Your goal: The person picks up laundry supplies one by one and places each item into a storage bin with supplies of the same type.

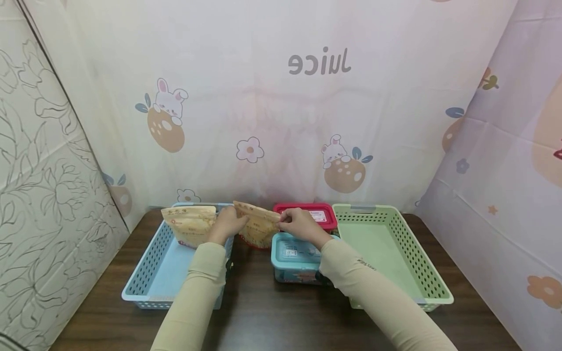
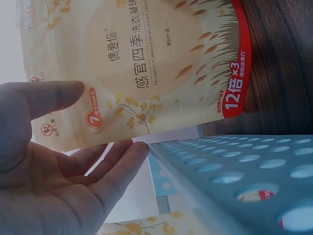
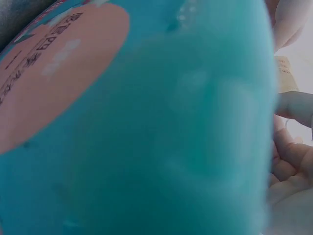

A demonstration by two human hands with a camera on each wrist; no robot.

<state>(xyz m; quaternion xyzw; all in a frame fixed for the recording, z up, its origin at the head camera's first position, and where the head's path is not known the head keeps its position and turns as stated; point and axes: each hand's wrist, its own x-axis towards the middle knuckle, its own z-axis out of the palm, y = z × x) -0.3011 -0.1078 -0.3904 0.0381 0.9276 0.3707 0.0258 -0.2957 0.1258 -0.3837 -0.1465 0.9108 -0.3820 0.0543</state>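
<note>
A yellowish pouch of laundry capsules [image 1: 259, 226], with a red band along its bottom, stands between the blue basket and the lidded tubs. My left hand [image 1: 228, 224] grips its left edge, thumb in front and fingers behind in the left wrist view, close to the basket rim. At the pouch's upper right corner, my right hand [image 1: 304, 225] pinches the edge above the teal tub [image 1: 291, 256]. That tub fills most of the right wrist view and partly hides the right hand. A second, similar pouch [image 1: 190, 224] stands inside the blue basket [image 1: 147, 273] at its back.
Behind the teal tub is a red-lidded tub [image 1: 331, 214], partly covered by my right hand. A green basket [image 1: 412, 248] stands at the right. Everything rests on a dark wooden table [image 1: 263, 312], with a printed curtain [image 1: 272, 107] behind.
</note>
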